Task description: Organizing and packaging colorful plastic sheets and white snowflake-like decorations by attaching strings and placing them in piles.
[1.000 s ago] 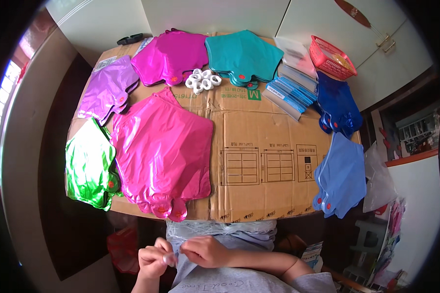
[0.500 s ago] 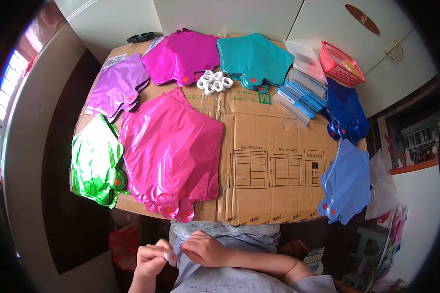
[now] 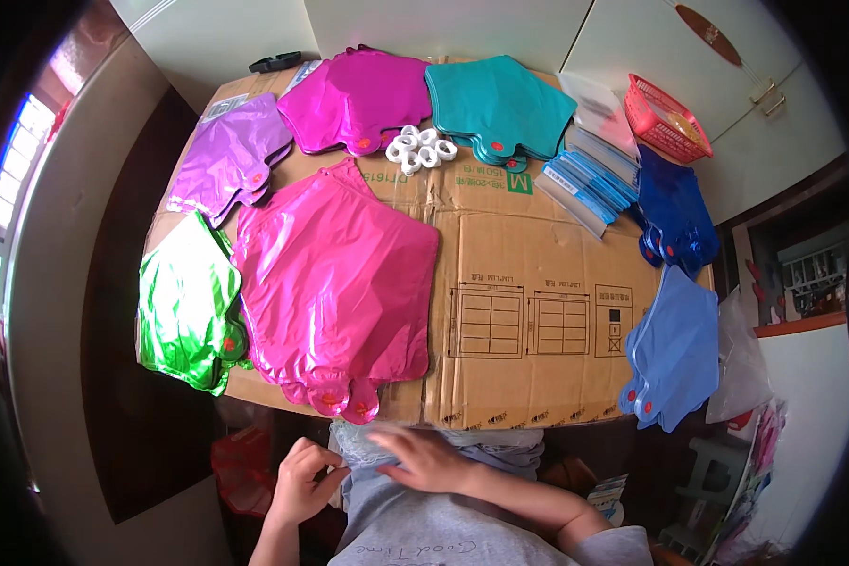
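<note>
My left hand [image 3: 306,481] is low over my lap, just in front of the cardboard's near edge. Its fingers are curled toward the thumb; a thin pale glint shows by the fingertips, too small to name. To its right, my right hand [image 3: 419,459] has its fingers stretched out and slightly blurred, with nothing visible in them. Beyond both hands lies a stack of shiny magenta-pink foil sheets [image 3: 335,274], shaped like flat foil balloons, with round tabs toward me. Clear crinkled plastic [image 3: 500,441] lies across my lap beside the right hand.
On the cardboard [image 3: 500,245] are foil stacks: green [image 3: 187,307], lilac [image 3: 231,156], purple [image 3: 358,99], teal [image 3: 500,108], dark blue [image 3: 674,212] and light blue [image 3: 672,354]. White rings [image 3: 421,149], blue packets [image 3: 590,181] and a red basket [image 3: 668,118] sit toward the back.
My hands have moved apart; the right one has opened its fingers and lifted slightly to the right. The small whitish thing at my left fingers no longer shows clearly. The view has shifted slightly.
</note>
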`<state>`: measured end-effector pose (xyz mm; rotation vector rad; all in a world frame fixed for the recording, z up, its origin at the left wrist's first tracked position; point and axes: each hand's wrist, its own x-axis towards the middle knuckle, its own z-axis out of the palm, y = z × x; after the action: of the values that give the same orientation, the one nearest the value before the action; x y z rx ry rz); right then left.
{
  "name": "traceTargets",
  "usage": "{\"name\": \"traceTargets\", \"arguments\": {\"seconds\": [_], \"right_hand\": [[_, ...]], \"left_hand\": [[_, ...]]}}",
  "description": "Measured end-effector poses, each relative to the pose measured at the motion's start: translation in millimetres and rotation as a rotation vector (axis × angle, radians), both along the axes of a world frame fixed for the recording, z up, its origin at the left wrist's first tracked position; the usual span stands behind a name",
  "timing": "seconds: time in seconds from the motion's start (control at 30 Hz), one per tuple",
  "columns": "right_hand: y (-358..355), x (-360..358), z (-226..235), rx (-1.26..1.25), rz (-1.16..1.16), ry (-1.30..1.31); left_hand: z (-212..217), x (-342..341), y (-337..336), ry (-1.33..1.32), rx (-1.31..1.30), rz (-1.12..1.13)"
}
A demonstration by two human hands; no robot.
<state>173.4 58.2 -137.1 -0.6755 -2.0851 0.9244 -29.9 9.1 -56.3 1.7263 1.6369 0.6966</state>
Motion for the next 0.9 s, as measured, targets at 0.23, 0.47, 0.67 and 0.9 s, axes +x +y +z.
{"name": "traceTargets", "arguments": {"seconds": [0.23,0.47,0.67,0.9], "right_hand": [[-10,123,-22,-0.151,-0.140,-0.994],[-27,140,-29,-0.218,-0.073,-0.741],[-24,140,-25,-0.276,-0.042,-0.803],[-20,121,8,-0.236,-0.031,-0.749]], "left_hand": [[-10,-37,9,0.465,0.208,-0.122],[-91,-61,3,0.300,0.048,-0.043],[-129,17,-20,-0.108,-0.001,0.353],[-151,53,-11,0.216,0.049,0.140]]}}
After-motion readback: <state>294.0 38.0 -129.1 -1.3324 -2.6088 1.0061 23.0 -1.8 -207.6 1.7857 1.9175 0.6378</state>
